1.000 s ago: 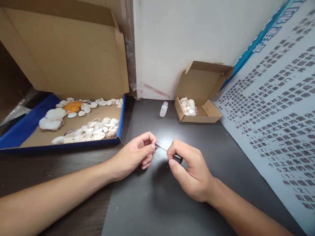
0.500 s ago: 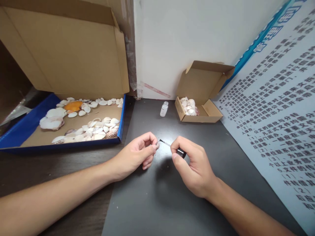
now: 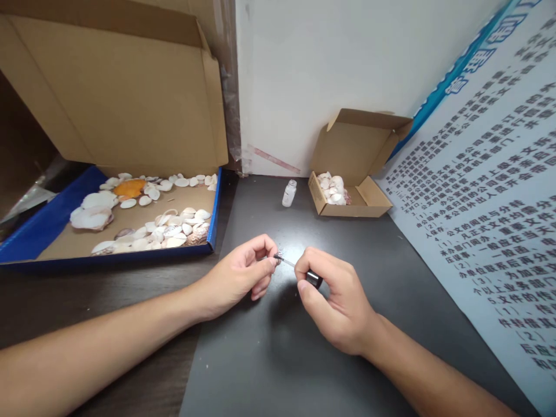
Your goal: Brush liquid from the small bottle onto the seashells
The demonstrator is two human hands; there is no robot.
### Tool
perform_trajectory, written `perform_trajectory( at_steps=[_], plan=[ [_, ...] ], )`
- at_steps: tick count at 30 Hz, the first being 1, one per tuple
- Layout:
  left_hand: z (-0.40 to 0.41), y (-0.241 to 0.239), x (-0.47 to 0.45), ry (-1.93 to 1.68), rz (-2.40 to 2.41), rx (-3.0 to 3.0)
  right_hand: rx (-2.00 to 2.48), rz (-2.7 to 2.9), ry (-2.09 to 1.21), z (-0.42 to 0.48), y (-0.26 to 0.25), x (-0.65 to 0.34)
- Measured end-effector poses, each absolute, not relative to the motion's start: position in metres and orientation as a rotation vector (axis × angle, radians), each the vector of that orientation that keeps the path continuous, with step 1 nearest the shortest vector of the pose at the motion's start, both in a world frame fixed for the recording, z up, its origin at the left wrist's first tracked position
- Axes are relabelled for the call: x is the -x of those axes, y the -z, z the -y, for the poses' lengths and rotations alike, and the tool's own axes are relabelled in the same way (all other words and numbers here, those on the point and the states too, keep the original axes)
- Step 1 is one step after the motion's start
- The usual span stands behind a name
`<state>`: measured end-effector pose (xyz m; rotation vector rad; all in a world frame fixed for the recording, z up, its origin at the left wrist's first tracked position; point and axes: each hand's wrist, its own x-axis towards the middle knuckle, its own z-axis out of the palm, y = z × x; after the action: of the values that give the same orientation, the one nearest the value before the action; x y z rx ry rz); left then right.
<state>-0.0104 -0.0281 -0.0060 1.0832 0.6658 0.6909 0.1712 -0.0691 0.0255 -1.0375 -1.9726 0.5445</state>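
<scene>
Between the thumb and fingertips of my left hand point(image 3: 249, 267) is a small dark-striped seashell point(image 3: 278, 255), mostly hidden by the fingers. My right hand point(image 3: 336, 301) is closed around the black cap of a small applicator brush point(image 3: 313, 279). The brush's thin stem points left, and its dark tip lies over the shell, seeming to touch it. Both hands are just above the dark grey mat. Beyond them an uncapped small glass bottle point(image 3: 289, 193) with whitish contents stands upright on the mat.
At left, a blue-sided cardboard box point(image 3: 212, 220) lies open with many pale shells and one orange shell point(image 3: 130, 188). A smaller open carton point(image 3: 356, 209) at back right holds white shells point(image 3: 333, 188). A white wall stands behind; a printed poster point(image 3: 490, 231) slants along the right.
My right hand has moved a little left and down, bringing the brush tip from beside the shell onto it. My left hand has stayed nearly still.
</scene>
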Motion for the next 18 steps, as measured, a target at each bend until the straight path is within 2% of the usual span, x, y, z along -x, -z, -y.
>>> perform_trajectory(
  at_steps=[18],
  plan=[
    [0.026,-0.002,0.01,-0.71,-0.665,-0.888,1.009,1.936,-0.649,0.066,-0.016,-0.175]
  ],
)
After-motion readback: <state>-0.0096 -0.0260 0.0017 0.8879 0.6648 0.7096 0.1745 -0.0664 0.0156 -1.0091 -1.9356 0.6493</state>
